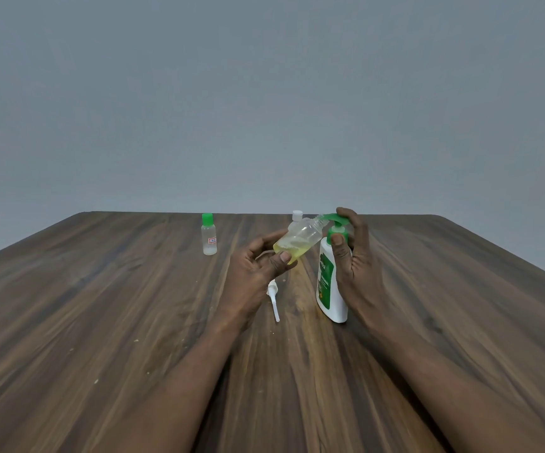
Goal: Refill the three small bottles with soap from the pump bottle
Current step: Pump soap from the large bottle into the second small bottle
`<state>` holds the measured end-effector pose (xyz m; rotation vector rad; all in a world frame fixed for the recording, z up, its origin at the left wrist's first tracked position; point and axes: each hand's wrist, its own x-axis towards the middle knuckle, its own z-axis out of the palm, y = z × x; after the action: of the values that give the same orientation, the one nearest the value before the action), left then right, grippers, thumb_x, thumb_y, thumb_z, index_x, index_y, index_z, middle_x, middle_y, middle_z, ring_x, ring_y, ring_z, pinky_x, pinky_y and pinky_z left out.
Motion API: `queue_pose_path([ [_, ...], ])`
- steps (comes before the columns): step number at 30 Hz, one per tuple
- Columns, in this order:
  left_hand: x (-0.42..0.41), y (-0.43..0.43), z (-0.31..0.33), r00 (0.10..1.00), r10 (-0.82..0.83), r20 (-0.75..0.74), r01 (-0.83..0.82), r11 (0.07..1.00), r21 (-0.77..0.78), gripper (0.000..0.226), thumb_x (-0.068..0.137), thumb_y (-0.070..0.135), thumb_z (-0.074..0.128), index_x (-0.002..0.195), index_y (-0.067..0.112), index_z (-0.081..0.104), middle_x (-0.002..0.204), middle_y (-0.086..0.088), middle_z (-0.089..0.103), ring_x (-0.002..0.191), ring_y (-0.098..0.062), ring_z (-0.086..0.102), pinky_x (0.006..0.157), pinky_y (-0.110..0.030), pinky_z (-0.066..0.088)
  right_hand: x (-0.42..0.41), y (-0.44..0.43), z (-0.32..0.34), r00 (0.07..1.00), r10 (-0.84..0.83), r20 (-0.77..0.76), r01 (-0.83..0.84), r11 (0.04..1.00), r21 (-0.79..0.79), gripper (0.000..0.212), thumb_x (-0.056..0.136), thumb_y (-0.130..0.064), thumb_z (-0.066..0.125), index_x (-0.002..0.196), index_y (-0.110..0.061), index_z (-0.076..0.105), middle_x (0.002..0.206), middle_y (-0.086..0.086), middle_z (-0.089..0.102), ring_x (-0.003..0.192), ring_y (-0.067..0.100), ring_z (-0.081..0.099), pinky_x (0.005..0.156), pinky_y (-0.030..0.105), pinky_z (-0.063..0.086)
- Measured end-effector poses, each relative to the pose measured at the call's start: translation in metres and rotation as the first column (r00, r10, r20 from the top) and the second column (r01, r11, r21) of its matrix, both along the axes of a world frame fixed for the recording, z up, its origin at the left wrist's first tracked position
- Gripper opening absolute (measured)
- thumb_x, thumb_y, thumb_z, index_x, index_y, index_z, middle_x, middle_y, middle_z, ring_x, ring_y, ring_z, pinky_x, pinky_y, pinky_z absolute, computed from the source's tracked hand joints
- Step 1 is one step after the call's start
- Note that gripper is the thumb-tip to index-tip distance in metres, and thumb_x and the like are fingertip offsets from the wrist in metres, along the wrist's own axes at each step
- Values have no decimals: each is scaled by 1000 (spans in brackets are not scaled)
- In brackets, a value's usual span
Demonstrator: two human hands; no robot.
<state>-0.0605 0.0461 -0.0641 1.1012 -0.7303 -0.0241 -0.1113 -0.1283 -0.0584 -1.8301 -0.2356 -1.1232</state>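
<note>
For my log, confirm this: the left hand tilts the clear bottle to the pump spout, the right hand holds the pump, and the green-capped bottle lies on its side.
Not quite. The head view shows the green-capped bottle standing upright on the table, not on its side. The rest holds.

Both bare forearms are reaching forward from the lower edge of the view and angling in toward each other. The left hand (258, 266) is gripping the small bottle (300, 240) by its base, with the thumb lying across the near side, the fingers curling behind, and the palm turning rightward. The right hand (354, 256) is standing on edge, palm facing left. Its fingers are hooking over the top of the pump bottle (328, 282), and its thumb is pressing against the neck below.
</note>
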Motion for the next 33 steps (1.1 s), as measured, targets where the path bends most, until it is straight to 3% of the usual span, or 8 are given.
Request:
queue_pose_path([
  [3, 2, 1, -2, 1000, -9, -5, 9, 1000, 3, 36, 89, 9, 72, 125, 12, 68, 119, -8, 74, 114, -26, 70, 90, -34, 59, 2, 0, -2, 1000, 6, 13, -6, 999, 37, 31, 102, -31, 46, 132, -25, 46, 110, -23, 66, 105, 0, 64, 87, 15, 48],
  [6, 2, 1, -2, 1000, -9, -6, 9, 1000, 5, 36, 88, 12, 71, 124, 14, 68, 121, -7, 74, 113, -25, 70, 89, -32, 59, 1, -1, 0, 1000, -7, -4, 7, 999, 34, 33, 100, -35, 45, 132, -25, 46, 111, -23, 65, 104, 1, 64, 88, 20, 50],
  [10, 3, 1, 0, 1000, 2, 7, -2, 1000, -3, 35, 91, 10, 70, 125, 12, 68, 119, -5, 75, 111, -24, 72, 86, -30, 59, -5, 0, 4, 999, 36, -9, -36, 999, 2, 39, 100, -27, 52, 137, -30, 39, 116, -23, 61, 105, -3, 63, 84, 8, 44],
  [13, 2, 3, 3, 1000, 15, 8, -14, 1000, -11, 34, 90, 13, 70, 123, 17, 70, 117, -6, 76, 111, -26, 72, 85, -31, 60, -6, 1, 6, 1000, 18, -6, -18, 999, -29, 41, 100, -22, 52, 137, -34, 36, 115, -36, 58, 104, -9, 61, 81, 3, 42],
  [18, 1, 6, 7, 999, 34, 11, -34, 999, -12, 30, 89, 19, 69, 115, 31, 75, 115, -2, 77, 109, -28, 72, 84, -30, 60, -5, 0, 6, 999, -35, -24, 33, 997, -70, 41, 99, -36, 49, 137, -39, 36, 118, -44, 50, 107, -13, 56, 84, 3, 40],
  [21, -1, 4, 7, 1000, 21, -2, -21, 1000, -15, 27, 88, 19, 71, 110, 33, 77, 113, -1, 77, 107, -28, 73, 82, -28, 60, -2, -3, 3, 998, -57, -37, 54, 996, -70, 37, 98, -44, 48, 133, -40, 39, 115, -33, 56, 103, -11, 59, 80, 5, 43],
  [25, -1, 3, 5, 1000, 11, 13, -11, 1000, -13, 34, 89, 17, 67, 123, 16, 70, 116, -5, 76, 110, -28, 72, 85, -30, 60, -1, -3, 1, 998, -54, -17, 54, 998, -44, 38, 96, -48, 49, 130, -35, 42, 108, -22, 63, 98, -6, 63, 76, 7, 45],
  [33, 0, 1, 4, 1000, -9, 8, 9, 1000, -26, 34, 92, 15, 66, 125, 13, 68, 117, -4, 76, 112, -27, 71, 86, -30, 59, -1, -6, 0, 1000, -21, 0, 21, 996, -92, 47, 99, -34, 55, 141, -37, 35, 124, -9, 61, 107, -4, 61, 83, 5, 42],
])
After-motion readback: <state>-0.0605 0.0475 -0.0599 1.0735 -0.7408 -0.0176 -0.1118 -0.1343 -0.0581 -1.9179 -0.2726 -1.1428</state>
